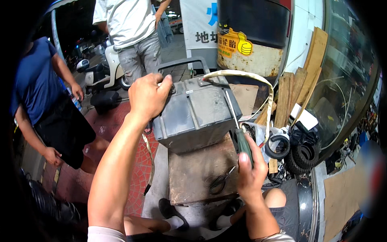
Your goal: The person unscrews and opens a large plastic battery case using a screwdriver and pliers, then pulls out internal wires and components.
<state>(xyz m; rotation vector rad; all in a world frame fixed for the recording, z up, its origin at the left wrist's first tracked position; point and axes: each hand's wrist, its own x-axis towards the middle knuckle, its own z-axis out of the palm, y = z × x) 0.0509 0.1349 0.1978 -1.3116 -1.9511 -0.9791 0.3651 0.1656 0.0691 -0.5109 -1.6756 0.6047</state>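
A grey plastic battery case [201, 109] with a carrying handle [181, 62] stands tilted on a worn wooden box [193, 173] in front of me. My left hand [149, 94] is closed over the case's upper left end, its fingertips partly hidden. In my right hand [252, 173] is a screwdriver [244, 146] with a dark green grip, its shaft pointing up along the case's right side. From a fitting on top, a cable in a pale sleeve [242, 74] loops off to the right. Dark-handled scissors [217, 184] lie on the wooden box.
Two people stand beyond, one in a blue shirt [34, 80] at left, another in a white shirt [129, 22]. A rusty drum [250, 60], wooden planks [284, 99] and small tyres [303, 157] crowd the right. Behind is a white scooter [113, 66]; a second cable [150, 165] hangs left.
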